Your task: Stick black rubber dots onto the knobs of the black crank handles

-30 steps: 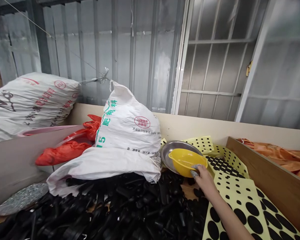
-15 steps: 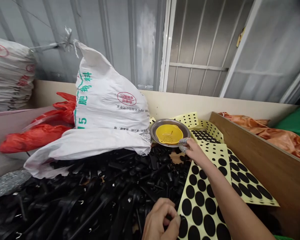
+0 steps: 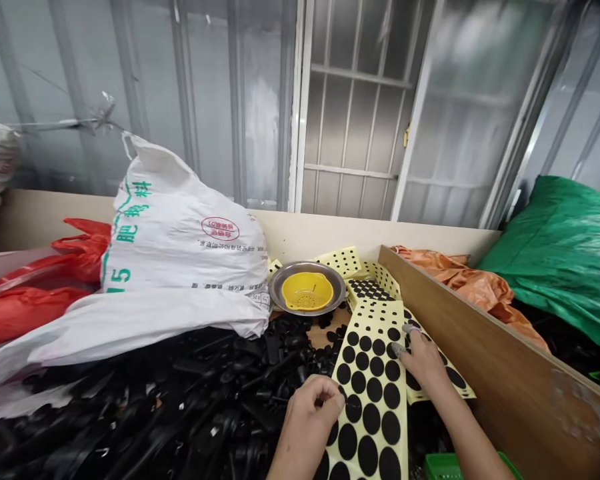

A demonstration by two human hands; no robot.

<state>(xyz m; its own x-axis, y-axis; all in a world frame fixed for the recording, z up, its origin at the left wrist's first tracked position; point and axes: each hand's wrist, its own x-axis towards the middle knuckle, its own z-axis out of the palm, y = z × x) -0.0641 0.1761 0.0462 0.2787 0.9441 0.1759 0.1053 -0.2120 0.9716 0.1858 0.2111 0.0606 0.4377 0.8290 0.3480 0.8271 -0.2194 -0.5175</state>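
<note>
My left hand (image 3: 311, 408) is curled at the left edge of a yellow sheet of round black stickers (image 3: 373, 393), fingers pinched together at the sheet's edge; I cannot make out what they grip. On the upper right part of that sheet rests my right hand (image 3: 420, 357), fingers bent and tips taped. A heap of black plastic parts (image 3: 190, 407) lies just left of my left hand. Farther back a yellow strainer (image 3: 306, 292) sits inside a metal bowl (image 3: 330, 280).
A white printed sack (image 3: 180, 240) and red bags (image 3: 45, 293) lie at the back left. A wooden divider board (image 3: 485, 360) runs along the right, with orange cloth (image 3: 460, 280) and green sheeting (image 3: 565, 253) beyond. More sticker sheets (image 3: 350, 260) lie behind the bowl. A green basket corner (image 3: 440, 467) shows below.
My right hand let go of the yellow strainer, left it in the metal bowl and drew back onto the sticker sheet. My left hand came into view at the sheet's edge. The view swung right.
</note>
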